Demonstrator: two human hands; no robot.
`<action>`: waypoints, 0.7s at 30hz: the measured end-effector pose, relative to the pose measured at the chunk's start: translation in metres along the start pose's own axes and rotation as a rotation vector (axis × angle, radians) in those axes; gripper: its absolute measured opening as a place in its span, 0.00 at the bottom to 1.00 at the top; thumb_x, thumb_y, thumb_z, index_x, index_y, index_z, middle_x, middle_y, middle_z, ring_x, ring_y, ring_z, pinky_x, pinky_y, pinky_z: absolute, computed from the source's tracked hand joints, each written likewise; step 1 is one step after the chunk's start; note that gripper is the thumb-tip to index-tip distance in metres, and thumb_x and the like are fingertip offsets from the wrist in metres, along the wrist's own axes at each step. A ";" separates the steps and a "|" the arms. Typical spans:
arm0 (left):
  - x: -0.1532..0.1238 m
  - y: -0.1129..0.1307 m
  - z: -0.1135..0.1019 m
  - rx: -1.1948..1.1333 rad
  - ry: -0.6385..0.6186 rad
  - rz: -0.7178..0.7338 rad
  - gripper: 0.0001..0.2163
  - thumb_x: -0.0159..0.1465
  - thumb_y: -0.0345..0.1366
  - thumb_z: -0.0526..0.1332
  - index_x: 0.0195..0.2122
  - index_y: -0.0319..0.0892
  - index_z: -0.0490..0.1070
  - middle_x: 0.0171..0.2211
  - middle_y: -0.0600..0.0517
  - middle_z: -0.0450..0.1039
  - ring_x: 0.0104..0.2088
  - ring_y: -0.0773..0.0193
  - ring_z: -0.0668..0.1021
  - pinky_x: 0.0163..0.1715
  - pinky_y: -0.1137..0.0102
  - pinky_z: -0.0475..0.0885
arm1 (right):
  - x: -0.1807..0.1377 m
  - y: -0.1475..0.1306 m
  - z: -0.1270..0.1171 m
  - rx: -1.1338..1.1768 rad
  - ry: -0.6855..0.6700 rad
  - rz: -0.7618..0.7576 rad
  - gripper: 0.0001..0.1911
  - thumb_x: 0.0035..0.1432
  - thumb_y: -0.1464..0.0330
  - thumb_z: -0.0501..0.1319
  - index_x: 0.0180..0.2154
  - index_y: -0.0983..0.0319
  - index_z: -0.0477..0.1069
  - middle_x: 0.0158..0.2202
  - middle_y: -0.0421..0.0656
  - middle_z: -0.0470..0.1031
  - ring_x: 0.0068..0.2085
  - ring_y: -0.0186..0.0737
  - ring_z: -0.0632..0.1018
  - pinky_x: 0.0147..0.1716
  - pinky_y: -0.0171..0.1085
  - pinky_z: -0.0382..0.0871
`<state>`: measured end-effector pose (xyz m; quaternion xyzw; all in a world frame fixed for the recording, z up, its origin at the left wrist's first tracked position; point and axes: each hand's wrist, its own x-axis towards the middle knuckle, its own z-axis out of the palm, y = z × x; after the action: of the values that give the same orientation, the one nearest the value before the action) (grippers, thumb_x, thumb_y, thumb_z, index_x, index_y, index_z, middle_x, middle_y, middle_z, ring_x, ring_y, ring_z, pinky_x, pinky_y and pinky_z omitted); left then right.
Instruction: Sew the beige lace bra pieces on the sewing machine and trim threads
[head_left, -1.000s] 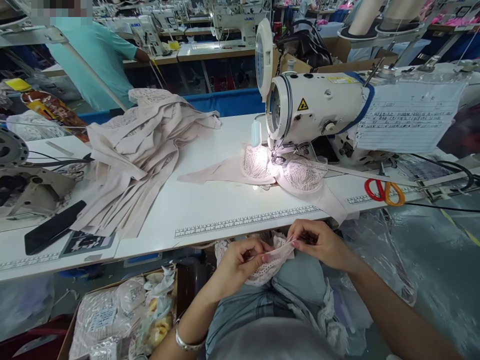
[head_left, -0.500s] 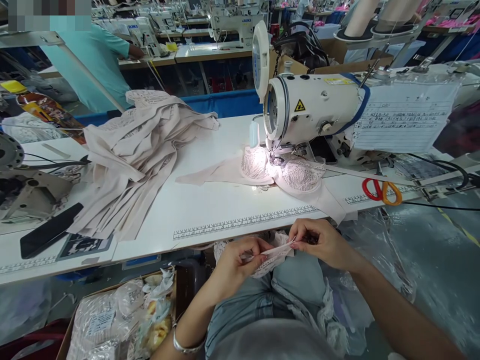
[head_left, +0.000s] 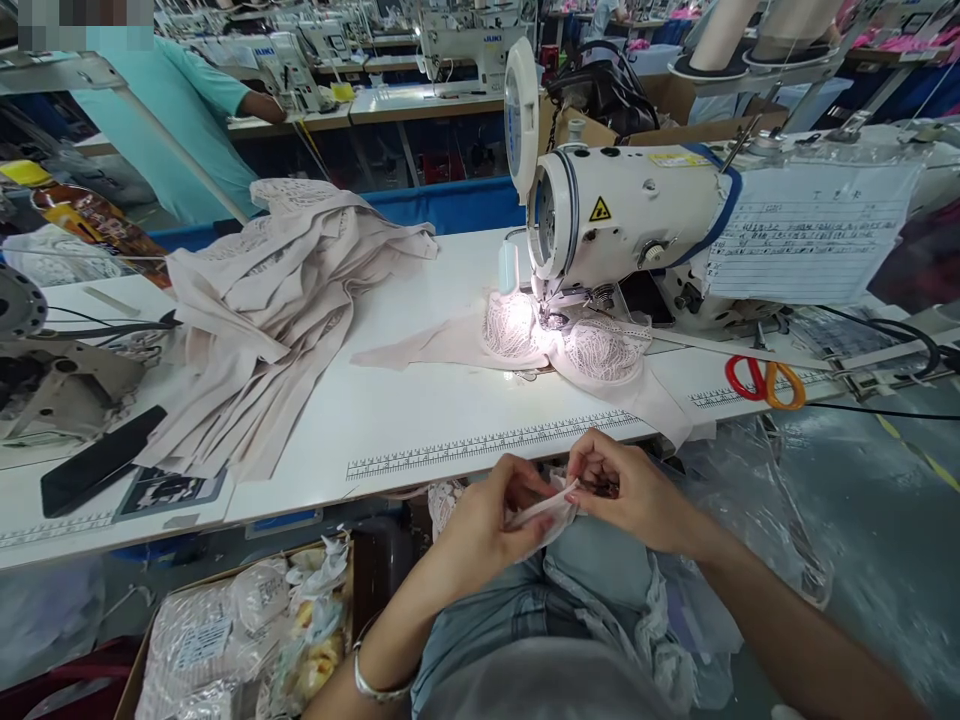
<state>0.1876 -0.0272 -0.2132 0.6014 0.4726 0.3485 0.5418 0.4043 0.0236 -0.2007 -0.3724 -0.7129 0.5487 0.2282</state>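
Over my lap, just below the table edge, both hands hold a pale pink bra (head_left: 546, 524). My left hand (head_left: 491, 525) is closed on its fabric, thumb in front and fingers behind. My right hand (head_left: 634, 500) pinches the edge of the same piece between thumb and fingertips. Something small and dark shows within the right hand's curled fingers; its kind cannot be made out. White lace (head_left: 444, 503) hangs beside the left hand. Another pale pink lace bra (head_left: 604, 350) lies under the needle of the lit sewing machine (head_left: 622, 210).
A heap of pale pink fabric pieces (head_left: 262, 300) covers the table's left part. Scissors (head_left: 765, 382) with red and orange handles lie at the right. Below left stands a box of wrapped packs (head_left: 202, 640). A person in turquoise (head_left: 172, 130) works beyond a bottle (head_left: 97, 220).
Both hands have shifted slightly up and the right one a little to the left. The left hand has turned over the fabric, covering more of it. The bra under the needle has not moved.
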 end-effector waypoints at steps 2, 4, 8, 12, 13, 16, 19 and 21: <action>0.003 0.000 0.007 0.035 0.016 -0.012 0.09 0.61 0.38 0.66 0.42 0.42 0.74 0.37 0.50 0.77 0.35 0.60 0.75 0.33 0.72 0.64 | 0.001 -0.004 0.005 0.003 -0.015 0.006 0.08 0.61 0.68 0.64 0.37 0.59 0.63 0.24 0.33 0.57 0.25 0.31 0.60 0.24 0.32 0.53; 0.004 -0.004 0.015 0.052 0.076 -0.045 0.09 0.62 0.42 0.64 0.33 0.40 0.76 0.28 0.51 0.76 0.29 0.61 0.73 0.30 0.72 0.62 | 0.002 -0.006 0.009 -0.001 -0.012 0.024 0.08 0.59 0.70 0.64 0.36 0.59 0.64 0.24 0.33 0.58 0.25 0.31 0.60 0.23 0.32 0.52; 0.006 -0.011 0.022 -0.037 0.147 -0.117 0.17 0.63 0.48 0.63 0.28 0.38 0.75 0.22 0.51 0.72 0.23 0.65 0.67 0.23 0.72 0.57 | 0.002 0.001 0.007 -0.007 0.078 0.014 0.08 0.64 0.62 0.62 0.35 0.60 0.68 0.24 0.36 0.63 0.25 0.32 0.64 0.23 0.33 0.56; 0.010 -0.011 0.019 -0.209 0.127 -0.101 0.19 0.61 0.51 0.66 0.28 0.36 0.76 0.25 0.47 0.76 0.25 0.62 0.73 0.26 0.73 0.64 | 0.000 0.010 0.003 -0.005 0.221 -0.037 0.20 0.70 0.55 0.53 0.34 0.62 0.71 0.26 0.41 0.71 0.23 0.33 0.67 0.23 0.34 0.59; 0.010 -0.011 0.018 -0.235 0.128 -0.097 0.20 0.61 0.52 0.66 0.28 0.36 0.77 0.25 0.46 0.76 0.26 0.62 0.73 0.26 0.73 0.65 | -0.001 0.011 0.003 0.001 0.217 -0.049 0.22 0.71 0.55 0.51 0.33 0.62 0.71 0.24 0.41 0.69 0.22 0.32 0.66 0.22 0.34 0.58; 0.011 -0.011 0.016 -0.256 0.145 -0.101 0.21 0.60 0.53 0.68 0.29 0.36 0.78 0.25 0.46 0.77 0.25 0.62 0.74 0.26 0.73 0.65 | -0.003 0.011 0.006 -0.035 0.172 -0.076 0.21 0.70 0.55 0.54 0.30 0.61 0.70 0.21 0.38 0.64 0.21 0.32 0.63 0.22 0.34 0.55; 0.010 -0.011 0.016 -0.237 0.157 -0.105 0.22 0.61 0.54 0.68 0.30 0.36 0.79 0.26 0.45 0.77 0.25 0.62 0.73 0.24 0.74 0.64 | -0.005 0.010 0.012 -0.088 0.166 -0.047 0.13 0.64 0.60 0.62 0.30 0.61 0.68 0.20 0.34 0.56 0.21 0.31 0.59 0.21 0.32 0.54; 0.009 -0.011 0.016 -0.214 0.168 -0.106 0.22 0.61 0.54 0.67 0.31 0.36 0.80 0.26 0.45 0.77 0.26 0.62 0.73 0.24 0.74 0.64 | -0.005 0.011 0.016 -0.106 0.171 -0.021 0.09 0.61 0.63 0.62 0.31 0.60 0.69 0.19 0.33 0.52 0.21 0.31 0.58 0.21 0.32 0.54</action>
<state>0.2036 -0.0242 -0.2276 0.4832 0.5075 0.4171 0.5788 0.3984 0.0115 -0.2151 -0.4221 -0.7227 0.4738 0.2740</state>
